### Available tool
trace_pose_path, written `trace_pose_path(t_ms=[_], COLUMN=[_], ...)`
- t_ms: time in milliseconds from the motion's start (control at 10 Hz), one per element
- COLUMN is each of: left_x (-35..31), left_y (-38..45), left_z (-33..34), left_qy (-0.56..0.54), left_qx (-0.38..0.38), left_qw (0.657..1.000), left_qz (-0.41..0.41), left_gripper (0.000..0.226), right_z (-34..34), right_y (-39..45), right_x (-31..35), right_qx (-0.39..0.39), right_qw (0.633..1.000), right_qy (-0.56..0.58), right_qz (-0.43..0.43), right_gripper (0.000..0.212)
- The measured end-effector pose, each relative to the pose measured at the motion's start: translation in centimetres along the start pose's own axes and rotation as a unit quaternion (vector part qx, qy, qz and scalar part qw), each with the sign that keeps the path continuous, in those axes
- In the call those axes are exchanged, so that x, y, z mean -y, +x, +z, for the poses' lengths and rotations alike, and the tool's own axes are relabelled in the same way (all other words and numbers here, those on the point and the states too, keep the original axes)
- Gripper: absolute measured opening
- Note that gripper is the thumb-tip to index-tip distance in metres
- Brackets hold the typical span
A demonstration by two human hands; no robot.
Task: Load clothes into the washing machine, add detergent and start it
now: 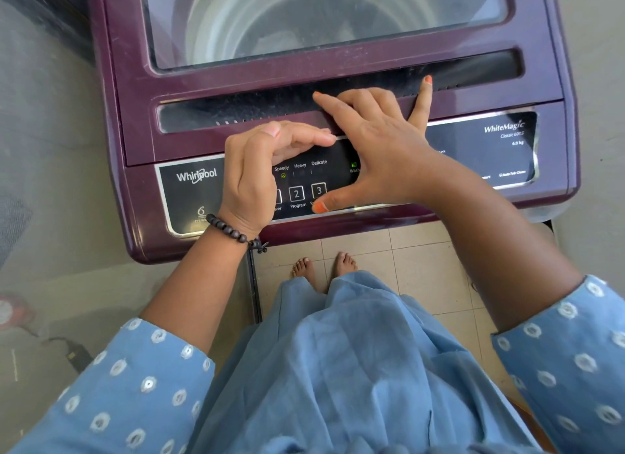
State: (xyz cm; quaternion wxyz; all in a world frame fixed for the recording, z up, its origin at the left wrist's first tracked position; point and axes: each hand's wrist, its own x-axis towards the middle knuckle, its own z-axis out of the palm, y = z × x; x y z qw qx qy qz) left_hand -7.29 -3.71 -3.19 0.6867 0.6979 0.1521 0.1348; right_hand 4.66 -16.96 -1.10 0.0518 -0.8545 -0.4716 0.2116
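Observation:
A purple top-loading washing machine stands before me with its glass lid closed; the drum shows dimly through it. Along its front runs a black control panel with numbered buttons and lit green indicators. My left hand hovers over the panel's left buttons, fingers held together and gently bent, holding nothing. My right hand is spread wide: its thumb tip lies by button 3, its fingers reach up onto the lid's front handle recess. No clothes or detergent are in view.
Beige floor tiles and my bare feet lie below the machine's front edge. A grey floor with a cable and plug runs along the left. My blue dress fills the lower view.

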Motion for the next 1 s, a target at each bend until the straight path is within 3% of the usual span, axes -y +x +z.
trace_pose_path(t_ms=[200,500,800,1000], left_x=[-0.3,-1.0,-2.0,-3.5], left_y=[0.0,-0.7,-2.2,-1.7], left_z=[0.4,1.3,1.6,1.0], left_qy=[-0.018,-0.005,0.026,0.108], left_qx=[-0.019,-0.052,-0.056,-0.085], left_qw=[0.999,0.998,0.998,0.99], left_qz=[-0.037,-0.042,-0.021,0.035], left_gripper=[0.057,0.055,0.051,0.048], right_z=[-0.3,-1.4,-1.7,-2.3], right_y=[-0.5,-1.0,-2.6,-2.7], right_x=[-0.2,0.6,2.3,3.2], right_qx=[-0.003,-0.008,0.001,-0.076], right_qw=[1.0,1.0,1.0,0.997], right_qy=[0.031,0.026,0.028,-0.006], right_qz=[-0.006,0.014,0.014,0.012], right_gripper=[0.123,0.092,0.078,0.071])
